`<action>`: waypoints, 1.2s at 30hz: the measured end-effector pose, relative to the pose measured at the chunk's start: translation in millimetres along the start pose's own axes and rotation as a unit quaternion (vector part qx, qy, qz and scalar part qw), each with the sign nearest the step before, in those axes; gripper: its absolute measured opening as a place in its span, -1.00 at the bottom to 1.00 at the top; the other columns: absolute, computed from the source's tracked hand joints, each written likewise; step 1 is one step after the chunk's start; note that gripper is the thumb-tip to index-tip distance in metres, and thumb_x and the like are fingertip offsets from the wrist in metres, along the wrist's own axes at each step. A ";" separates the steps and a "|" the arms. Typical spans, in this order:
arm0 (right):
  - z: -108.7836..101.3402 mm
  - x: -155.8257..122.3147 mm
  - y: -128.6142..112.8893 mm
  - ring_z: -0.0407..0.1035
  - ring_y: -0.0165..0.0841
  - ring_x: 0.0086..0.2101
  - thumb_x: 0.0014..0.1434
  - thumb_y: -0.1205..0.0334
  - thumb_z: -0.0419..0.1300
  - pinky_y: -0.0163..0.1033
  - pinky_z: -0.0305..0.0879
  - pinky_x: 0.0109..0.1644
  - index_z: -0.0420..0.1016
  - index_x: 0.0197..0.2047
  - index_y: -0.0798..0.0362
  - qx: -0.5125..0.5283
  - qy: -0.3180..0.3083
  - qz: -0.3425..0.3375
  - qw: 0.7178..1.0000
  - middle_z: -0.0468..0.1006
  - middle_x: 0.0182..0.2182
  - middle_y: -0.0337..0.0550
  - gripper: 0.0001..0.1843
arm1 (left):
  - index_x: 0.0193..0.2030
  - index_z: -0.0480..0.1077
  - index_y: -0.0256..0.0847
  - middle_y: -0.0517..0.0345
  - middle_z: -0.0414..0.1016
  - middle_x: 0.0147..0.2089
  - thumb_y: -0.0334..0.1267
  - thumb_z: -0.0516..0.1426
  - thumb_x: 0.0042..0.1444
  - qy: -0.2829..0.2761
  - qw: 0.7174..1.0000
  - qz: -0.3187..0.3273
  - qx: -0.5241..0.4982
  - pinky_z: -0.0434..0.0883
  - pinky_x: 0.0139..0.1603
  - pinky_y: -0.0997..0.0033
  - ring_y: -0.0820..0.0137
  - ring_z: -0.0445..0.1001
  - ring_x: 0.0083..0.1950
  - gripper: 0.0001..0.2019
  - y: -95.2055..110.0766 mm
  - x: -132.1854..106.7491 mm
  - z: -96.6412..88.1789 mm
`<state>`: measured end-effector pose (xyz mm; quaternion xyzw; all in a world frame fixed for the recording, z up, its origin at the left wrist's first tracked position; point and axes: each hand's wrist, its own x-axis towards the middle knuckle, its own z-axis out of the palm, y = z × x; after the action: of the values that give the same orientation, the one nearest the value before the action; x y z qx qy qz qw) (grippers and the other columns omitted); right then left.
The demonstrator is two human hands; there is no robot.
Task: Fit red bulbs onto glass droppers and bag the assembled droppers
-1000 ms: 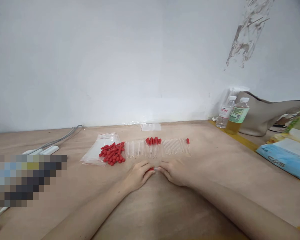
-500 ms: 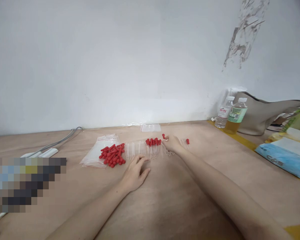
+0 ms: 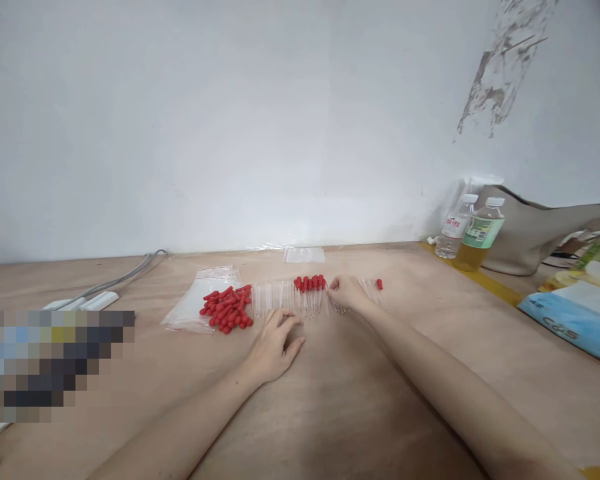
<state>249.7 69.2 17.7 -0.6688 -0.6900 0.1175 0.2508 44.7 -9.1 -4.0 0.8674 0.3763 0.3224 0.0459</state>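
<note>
My left hand (image 3: 276,347) rests on the table with its fingers apart, holding nothing, just below a row of clear thin tubes (image 3: 271,300). My right hand (image 3: 351,293) is at the right part of the row, thumb and fingertips drawn together; whatever they grip, if anything, is too small to make out. Immediately left of its fingertips lie several droppers with red rubber bulbs (image 3: 310,283), side by side with their tips toward me. A single red-bulbed dropper (image 3: 379,285) lies beyond the right hand. A heap of loose red rubber bulbs (image 3: 227,310) sits left of the tubes.
Clear zip bags (image 3: 193,303) lie partly under the heap, and a small clear bag (image 3: 305,255) is by the wall. At right stand two bottles (image 3: 480,233), a grey container (image 3: 517,230) and a blue tissue pack (image 3: 565,323). Grey cables (image 3: 135,272) run at left.
The red-bulbed dropper that stood out at my right fingertips no longer shows there; the red bulbs now sit together in the row. My left hand stays in place. The view has shifted slightly.
</note>
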 end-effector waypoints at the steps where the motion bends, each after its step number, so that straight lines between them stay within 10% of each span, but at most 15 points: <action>1: -1.0 -3.1 0.5 0.36 -0.39 -0.47 -0.08 0.35 0.09 -0.40 0.11 -0.48 0.45 -0.54 0.16 -0.007 -0.008 -0.002 1.000 0.49 -0.53 -0.09 -0.87 | -0.14 0.30 -0.15 0.04 0.24 -0.11 -0.34 0.05 0.03 -0.001 1.000 -0.001 0.000 0.23 -0.04 0.19 0.25 0.22 -0.04 -0.78 0.4 0.3 -0.2; 16: 18.1 6.0 -17.2 0.41 -0.21 -0.37 -0.21 0.44 0.15 -0.33 0.17 -0.47 0.47 -0.39 0.17 -0.089 -0.055 0.029 0.994 0.51 -0.38 0.11 -0.78 | -0.19 0.31 -0.17 0.04 0.23 -0.10 -0.32 0.05 0.03 -0.003 1.000 -0.010 0.010 0.23 -0.04 0.21 0.25 0.20 -0.03 -0.83 -1.0 -0.7 0.0; 24: -16.6 -18.3 -10.1 0.33 -0.35 -0.53 0.09 0.25 -0.04 -0.34 0.09 -0.53 0.35 -0.45 0.17 -0.059 -0.040 0.001 0.997 0.46 -0.50 0.04 -0.77 | -0.31 0.35 -0.15 0.07 0.33 -0.23 -0.21 0.08 0.00 0.090 0.982 -0.080 0.147 0.20 -0.18 0.22 0.23 0.26 -0.16 -0.88 -2.7 0.8 -1.5; 29: -20.1 -60.8 13.2 0.31 -0.39 -0.51 0.16 0.23 -0.12 -0.34 0.11 -0.46 0.27 -0.29 0.11 -0.001 0.001 -0.140 0.990 0.45 -0.48 -0.12 -0.80 | -0.39 0.35 -0.15 0.11 0.39 -0.33 -0.14 -0.01 0.06 0.141 0.944 -0.195 0.225 0.21 -0.22 0.27 0.24 0.31 -0.20 -0.81 -44.3 20.3 -48.6; 36: 1.8 -85.7 34.8 0.36 -0.33 -0.30 0.17 0.31 -0.12 -0.28 0.21 -0.25 0.31 -0.09 0.14 0.051 0.091 -0.200 0.974 0.49 -0.30 -0.04 -0.71 | -0.30 0.44 -0.17 0.08 0.44 -0.23 -0.14 0.04 -0.04 -0.013 0.947 -0.248 0.206 0.28 -0.21 0.39 0.27 0.37 -0.19 -0.76 -126.9 36.3 -104.4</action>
<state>277.2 -12.0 -17.3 -0.5110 -0.7774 0.0390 0.3646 -77.9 89.1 56.4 0.7416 0.6368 0.2052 -0.0501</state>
